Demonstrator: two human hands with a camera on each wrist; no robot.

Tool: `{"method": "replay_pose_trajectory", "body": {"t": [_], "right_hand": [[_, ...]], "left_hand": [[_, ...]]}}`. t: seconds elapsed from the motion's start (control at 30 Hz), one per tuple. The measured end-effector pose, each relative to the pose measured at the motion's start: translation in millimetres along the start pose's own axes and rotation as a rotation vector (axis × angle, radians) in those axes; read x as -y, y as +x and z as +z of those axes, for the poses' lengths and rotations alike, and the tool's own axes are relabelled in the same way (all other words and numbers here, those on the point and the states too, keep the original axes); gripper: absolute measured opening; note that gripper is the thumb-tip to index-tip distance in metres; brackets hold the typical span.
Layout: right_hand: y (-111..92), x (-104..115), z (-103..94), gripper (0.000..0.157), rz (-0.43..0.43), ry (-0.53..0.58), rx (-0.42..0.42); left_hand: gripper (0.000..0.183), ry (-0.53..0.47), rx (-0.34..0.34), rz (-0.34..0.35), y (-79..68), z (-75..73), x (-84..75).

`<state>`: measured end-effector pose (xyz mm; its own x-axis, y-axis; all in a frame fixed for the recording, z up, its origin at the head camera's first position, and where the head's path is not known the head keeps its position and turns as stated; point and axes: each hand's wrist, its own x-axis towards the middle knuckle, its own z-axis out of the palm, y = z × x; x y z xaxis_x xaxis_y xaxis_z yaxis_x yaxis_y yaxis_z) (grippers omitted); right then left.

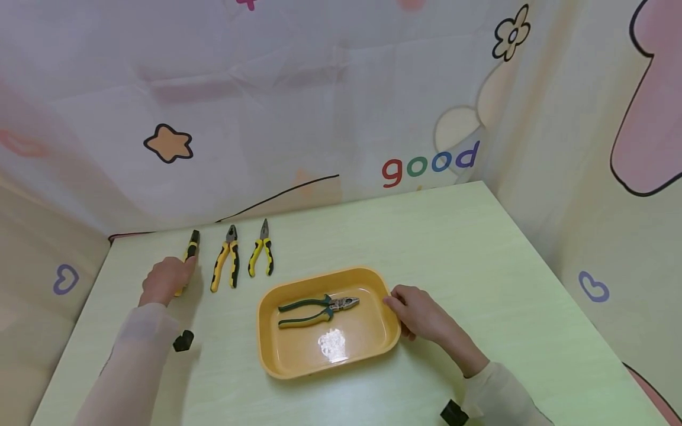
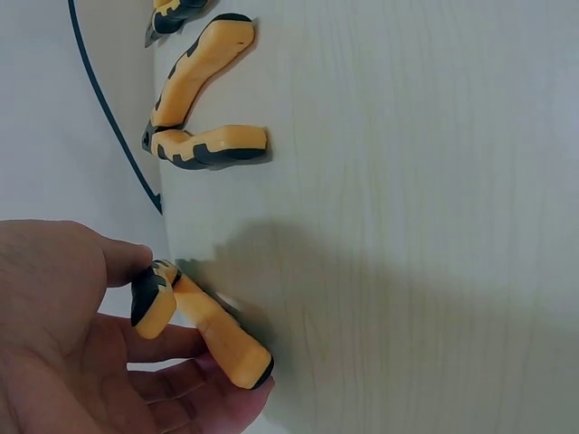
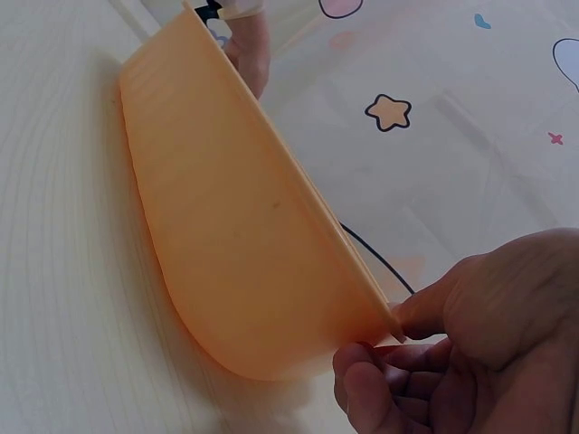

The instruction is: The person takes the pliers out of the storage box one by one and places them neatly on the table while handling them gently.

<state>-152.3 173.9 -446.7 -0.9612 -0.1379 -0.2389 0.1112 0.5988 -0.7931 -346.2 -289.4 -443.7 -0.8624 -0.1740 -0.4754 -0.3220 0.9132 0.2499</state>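
Note:
At the table's left, my left hand (image 1: 166,279) grips a pair of pliers (image 1: 194,244) with yellow-and-black handles. In the left wrist view the thumb presses one handle (image 2: 156,303) while the fingers lie under the other; the jaws are hidden. My right hand (image 1: 421,313) pinches the right rim of a yellow plastic tray (image 1: 367,346), thumb on top and fingers curled beneath the edge, as the right wrist view shows. Inside the tray lie pliers with green-and-yellow handles (image 1: 341,304), their jaws pointing right.
Beside the left hand lie combination pliers (image 1: 219,269) and, farther right, slim-nosed pliers (image 1: 256,257), both with yellow-and-black handles and jaws towards the back. A printed curtain (image 1: 298,130) hangs along the back and sides of the pale table (image 1: 453,236).

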Motion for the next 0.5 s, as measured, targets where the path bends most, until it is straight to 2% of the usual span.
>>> {"method": "replay_pose_trajectory", "body": {"t": [0.23,0.5], "right_hand": [[-0.4,1.3,0.1,0.025,0.003,0.004,0.0],[0.0,0.5,0.6,0.026,0.0,0.006,0.001]], "left_hand": [[0.061,0.043,-0.026,0.013,1.1,2.6,0.1],[0.058,0.044,-0.054,0.019,0.3,4.9,-1.5]]}}
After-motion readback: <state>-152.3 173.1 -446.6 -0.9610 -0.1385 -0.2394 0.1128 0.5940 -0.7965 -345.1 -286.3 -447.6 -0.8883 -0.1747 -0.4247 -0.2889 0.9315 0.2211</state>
